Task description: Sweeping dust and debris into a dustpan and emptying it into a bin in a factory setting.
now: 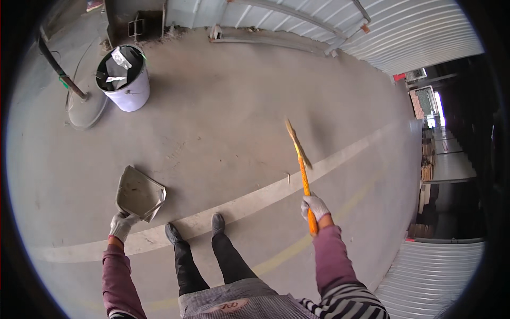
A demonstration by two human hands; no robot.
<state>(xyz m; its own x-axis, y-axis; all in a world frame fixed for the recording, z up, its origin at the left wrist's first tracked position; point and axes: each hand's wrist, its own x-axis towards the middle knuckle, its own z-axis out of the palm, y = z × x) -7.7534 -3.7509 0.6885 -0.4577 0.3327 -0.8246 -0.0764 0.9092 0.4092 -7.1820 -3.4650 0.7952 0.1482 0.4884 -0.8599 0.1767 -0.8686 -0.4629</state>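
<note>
My left hand (pixel 122 225), in a pale work glove, is closed on the near edge of a grey dustpan (pixel 139 191). Some light scraps lie at the pan's right side. Out to the right, my gloved right hand (pixel 315 206) is wrapped round the orange handle of a hand brush (pixel 304 169). Its tan bristles (pixel 298 142) point away from me above the concrete floor; whether they touch it I cannot tell. A small pale stick (pixel 288 178) lies on the floor just left of the brush.
A white bucket (pixel 130 94) holding dark and silvery scraps stands at the far left. Beside it is a round grey base with a pole (pixel 87 109). A pale stripe (pixel 249 204) crosses the dusty floor by my shoes. Corrugated metal walls (pixel 419 42) rise behind and right.
</note>
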